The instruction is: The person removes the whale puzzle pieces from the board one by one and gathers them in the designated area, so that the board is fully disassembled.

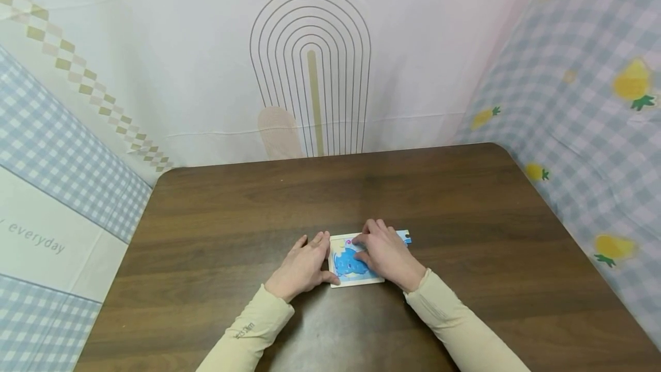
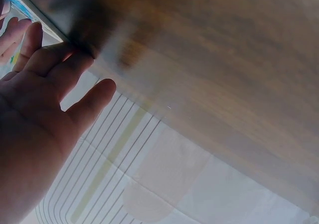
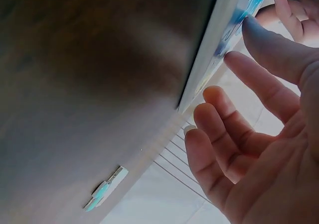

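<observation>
A small jigsaw puzzle [image 1: 351, 263] in a pale frame, with a blue figure printed on it, lies flat on the table. My left hand [image 1: 301, 268] rests against its left side, fingers extended along the edge and thumb on the near left corner. From the right, my right hand [image 1: 389, 254] reaches over the puzzle. Its thumb [image 3: 271, 45] and index finger touch the printed face, while the other fingers bend loosely past the frame. Part of the puzzle's right side is hidden under this hand. Just beyond the right hand lies a loose light-blue puzzle piece [image 1: 405, 235].
The brown wooden table [image 1: 232, 205] has rounded far corners. A white cloth [image 1: 206, 73] with printed arches hangs behind it. Checked cloth [image 1: 573, 96] with yellow fruit prints hangs on the right, and more checked cloth [image 1: 51, 125] on the left.
</observation>
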Motion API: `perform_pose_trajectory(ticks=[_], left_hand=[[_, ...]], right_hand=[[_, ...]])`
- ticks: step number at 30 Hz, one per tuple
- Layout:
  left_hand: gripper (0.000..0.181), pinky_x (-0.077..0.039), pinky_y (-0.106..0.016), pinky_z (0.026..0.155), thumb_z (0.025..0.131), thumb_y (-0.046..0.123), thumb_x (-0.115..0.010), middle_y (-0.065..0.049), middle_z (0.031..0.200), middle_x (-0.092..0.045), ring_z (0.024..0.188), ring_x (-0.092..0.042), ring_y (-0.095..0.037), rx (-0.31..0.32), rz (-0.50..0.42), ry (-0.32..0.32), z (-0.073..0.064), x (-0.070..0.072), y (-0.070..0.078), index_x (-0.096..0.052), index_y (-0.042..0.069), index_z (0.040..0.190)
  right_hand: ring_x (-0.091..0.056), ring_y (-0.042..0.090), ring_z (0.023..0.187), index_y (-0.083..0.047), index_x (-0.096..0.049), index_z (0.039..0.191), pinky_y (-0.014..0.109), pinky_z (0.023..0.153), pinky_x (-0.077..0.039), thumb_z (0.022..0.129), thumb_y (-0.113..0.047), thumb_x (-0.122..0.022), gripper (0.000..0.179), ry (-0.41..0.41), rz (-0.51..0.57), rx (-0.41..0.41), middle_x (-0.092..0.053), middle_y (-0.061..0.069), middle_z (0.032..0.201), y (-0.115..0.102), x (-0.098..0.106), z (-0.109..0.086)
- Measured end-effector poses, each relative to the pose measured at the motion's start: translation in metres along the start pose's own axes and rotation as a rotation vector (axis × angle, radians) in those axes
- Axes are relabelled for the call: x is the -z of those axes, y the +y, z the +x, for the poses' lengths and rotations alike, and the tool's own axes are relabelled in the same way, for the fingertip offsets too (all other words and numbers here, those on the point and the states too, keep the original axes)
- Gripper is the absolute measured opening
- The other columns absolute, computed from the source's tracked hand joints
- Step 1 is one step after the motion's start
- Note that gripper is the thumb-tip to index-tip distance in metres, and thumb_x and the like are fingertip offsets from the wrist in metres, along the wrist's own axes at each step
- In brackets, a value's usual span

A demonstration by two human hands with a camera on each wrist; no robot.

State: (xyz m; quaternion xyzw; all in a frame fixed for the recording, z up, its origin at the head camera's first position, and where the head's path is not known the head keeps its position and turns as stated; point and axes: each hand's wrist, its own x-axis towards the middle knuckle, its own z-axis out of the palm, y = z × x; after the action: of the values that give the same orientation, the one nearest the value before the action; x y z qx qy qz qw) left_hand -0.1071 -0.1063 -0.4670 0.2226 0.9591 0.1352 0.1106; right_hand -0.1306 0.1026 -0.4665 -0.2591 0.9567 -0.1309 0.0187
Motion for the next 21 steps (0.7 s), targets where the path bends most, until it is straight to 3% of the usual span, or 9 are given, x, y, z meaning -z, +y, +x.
perform_pose_trajectory(ticks=[7,16,21], left_hand=[[0.095,-0.026,-0.051,0.113,0.076,0.051,-0.077,-0.019,0.147,-0.043,0.138,-0.038,-0.027,0.0,0.01,0.006,0.0001,-0.0004,-0.0002,-0.04,-0.004,0.144],[0.095,-0.026,-0.051,0.113,0.076,0.051,-0.077,-0.019,0.147,-0.043,0.138,-0.038,-0.027,0.001,0.005,0.004,-0.0005,0.0001,0.0011,-0.041,-0.005,0.144],[0.095,-0.026,-0.051,0.114,0.076,0.05,-0.078,-0.019,0.148,-0.043,0.138,-0.038,-0.027,0.005,0.007,0.0,-0.0003,0.0004,0.002,-0.041,-0.005,0.144]], right_hand=[[-0.044,0.02,0.087,-0.014,-0.074,0.115,0.031,0.069,-0.04,0.083,-0.032,-0.078,0.037,-0.021,-0.03,0.004,-0.054,0.003,0.098,0.002,-0.0009,0.0011],[-0.044,0.018,0.086,-0.017,-0.077,0.108,0.03,0.068,-0.04,0.082,-0.03,-0.079,0.029,-0.019,-0.015,-0.003,-0.054,0.001,0.096,0.0004,0.0012,0.0012],[-0.045,0.02,0.086,-0.013,-0.073,0.117,0.029,0.067,-0.04,0.082,-0.034,-0.078,0.041,-0.03,-0.056,-0.021,-0.054,0.003,0.097,-0.0009,0.0011,0.0013]])
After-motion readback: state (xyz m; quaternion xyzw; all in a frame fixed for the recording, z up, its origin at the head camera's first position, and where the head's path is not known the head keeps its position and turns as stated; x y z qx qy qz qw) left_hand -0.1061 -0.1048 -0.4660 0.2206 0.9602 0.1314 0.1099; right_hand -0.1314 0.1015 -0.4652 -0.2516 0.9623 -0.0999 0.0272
